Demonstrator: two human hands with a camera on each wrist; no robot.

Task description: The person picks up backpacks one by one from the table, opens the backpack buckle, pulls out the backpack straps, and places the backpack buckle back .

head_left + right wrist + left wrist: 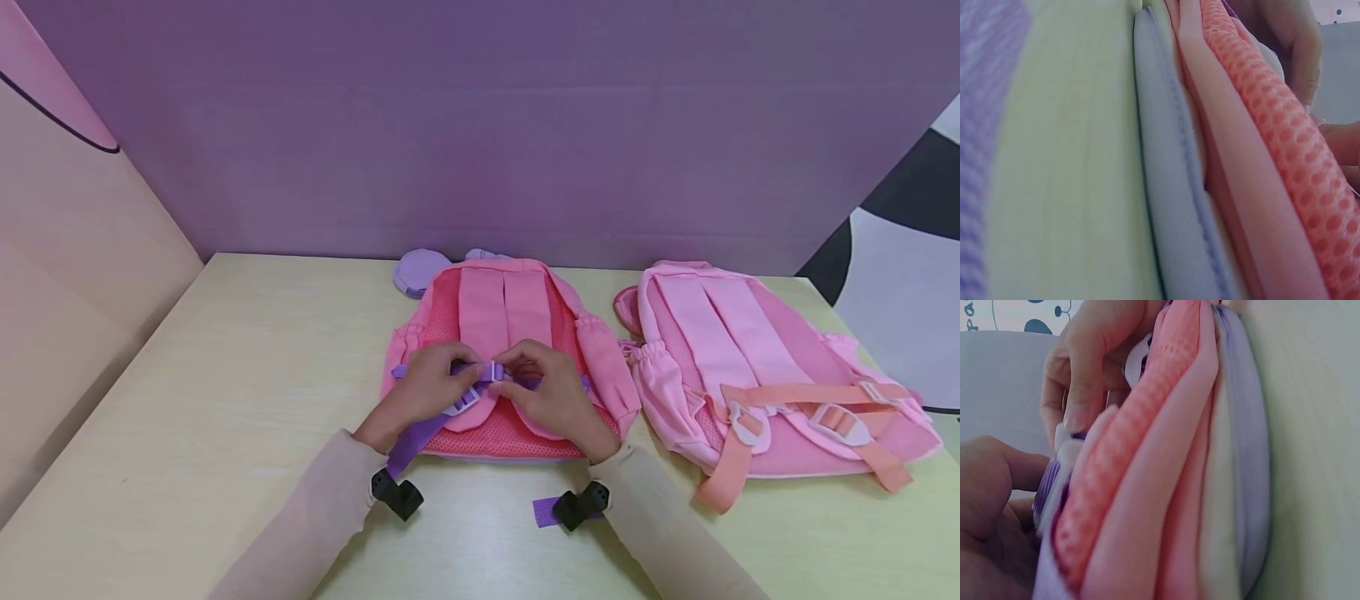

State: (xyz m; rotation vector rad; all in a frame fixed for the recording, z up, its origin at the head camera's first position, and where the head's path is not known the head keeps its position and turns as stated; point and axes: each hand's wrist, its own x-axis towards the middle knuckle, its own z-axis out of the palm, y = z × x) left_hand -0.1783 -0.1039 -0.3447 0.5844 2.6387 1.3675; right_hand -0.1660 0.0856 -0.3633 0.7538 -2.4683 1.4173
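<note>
A coral-pink backpack (482,308) lies with its shoulder-strap side up on the table. Across its middle runs a purple strap (491,375) with a small pale buckle. From the left, my left hand (433,382) pinches the purple strap beside the buckle, between thumb and fingers. My right hand (547,387) pinches the strap on the buckle's other side, fingertips close to those of the left. Just under the left fingers sits a larger white adjuster (462,402) on a purple strap. Both hands (985,506) show partly behind the bag's coral mesh (1110,456) in the left wrist view.
To the right lies a light pink backpack (712,333) with orange straps (806,395) and white buckles. A round lilac pouch (420,272) touches the coral bag's far left. A purple strap end (545,512) lies near my right wrist. A purple panel (487,150) stands behind the table.
</note>
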